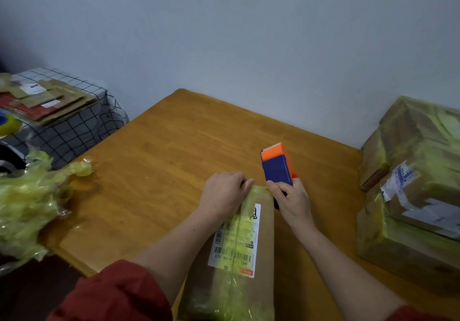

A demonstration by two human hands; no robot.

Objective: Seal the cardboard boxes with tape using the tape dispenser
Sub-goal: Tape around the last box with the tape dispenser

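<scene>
In the head view, both forearms are stretched forward over a wooden table [161, 171], with red sleeves [112, 293] pushed back near the elbows. The left hand [224, 191] is laid palm down on the far left end of the cardboard box [266, 223]. Its fingers are kept close together and only lightly bent, and they press on the yellow tape there. The right hand [291, 201] is closed round the dark handle of the tape dispenser [277, 165], which is held at the box's far right corner and tilted away from the person. Whether the dispenser touches the box cannot be told.

The box is long, narrow and brown. It is laid lengthwise in front of the person and wrapped down its middle in glossy, wrinkled yellow-green tape. A white barcoded label [235, 241] is covered in part by that tape. The dispenser is made of orange plastic with a blue front plate, and a toothed edge is seen at its top.

A crumpled heap of yellow film [22, 208] is spread over the table's left edge. Larger taped boxes [410, 171] are stacked at the right. Flattened cardboard [49, 101] is piled on a checked cloth [82, 134] at the far left, beneath a plain grey wall [224, 34].
</scene>
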